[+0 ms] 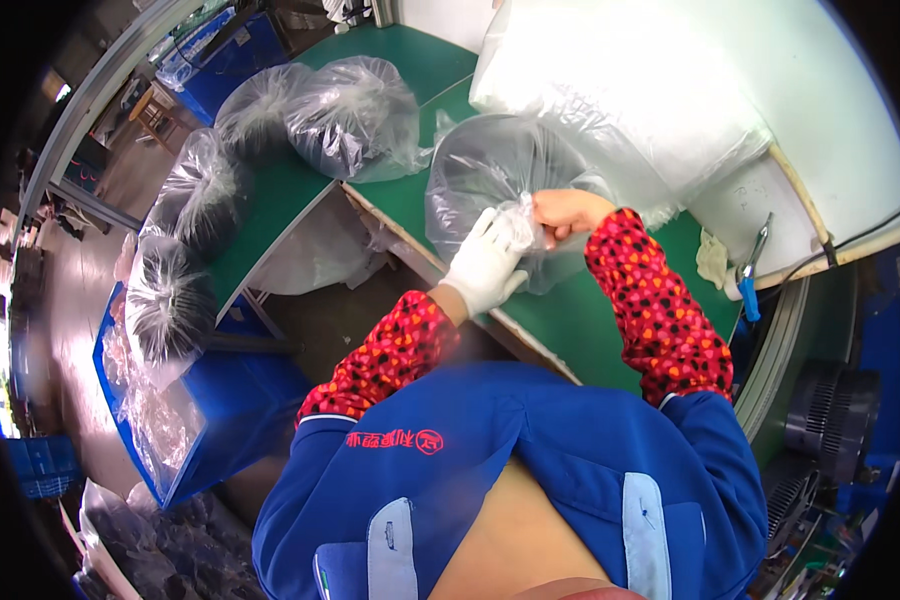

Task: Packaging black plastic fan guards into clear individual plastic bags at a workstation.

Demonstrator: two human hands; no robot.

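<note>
On the green worktop in front of me lies a puffed-up clear plastic bag (470, 165), its contents not clear through the film. My left hand (485, 262), in a white glove, presses its fingers together around the bag's gathered plastic. Beside it my bare right hand (570, 212) is closed, fingers curled on the same bunched film. The two hands almost touch. What lies inside the right fist besides film is hidden.
Several filled clear bags (355, 115) line the green table (370, 215) curving left. A blue bin (240, 400) holds loose film. White plastic sheeting (620, 90) is piled at the back right. A blue-handled tool (750, 290) and pale glove (712, 260) lie near the right edge.
</note>
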